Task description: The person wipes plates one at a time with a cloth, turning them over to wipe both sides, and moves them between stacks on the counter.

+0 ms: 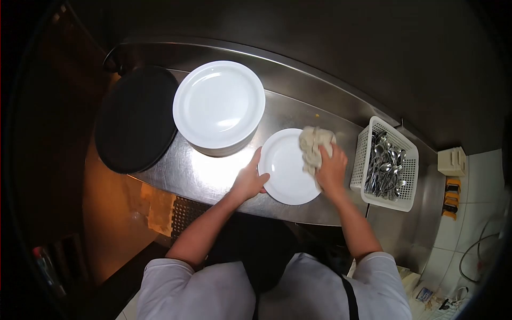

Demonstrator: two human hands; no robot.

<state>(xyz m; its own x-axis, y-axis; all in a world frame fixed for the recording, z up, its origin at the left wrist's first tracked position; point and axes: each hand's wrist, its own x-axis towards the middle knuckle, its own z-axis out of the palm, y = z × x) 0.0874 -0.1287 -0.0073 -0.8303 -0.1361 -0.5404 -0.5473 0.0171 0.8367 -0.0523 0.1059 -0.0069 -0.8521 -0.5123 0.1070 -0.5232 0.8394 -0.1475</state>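
Note:
A round white plate (pixel 285 170) is in front of me, over the steel counter. My left hand (pixel 249 177) grips its left edge, with the thumb on top and the other fingers mostly hidden underneath. In my right hand (pixel 332 166) is a crumpled beige cloth (pixel 316 145), pressed against the plate's upper right rim. Just left of that plate rises a tall stack of larger white plates (pixel 218 104).
A white plastic basket (pixel 412 178) full of spoons and other cutlery (pixel 385 165) stands on the right. Large round black trays (pixel 136 120) lie at the left end of the steel counter (pixel 314 212). A raised steel edge (pixel 298 66) runs along the back.

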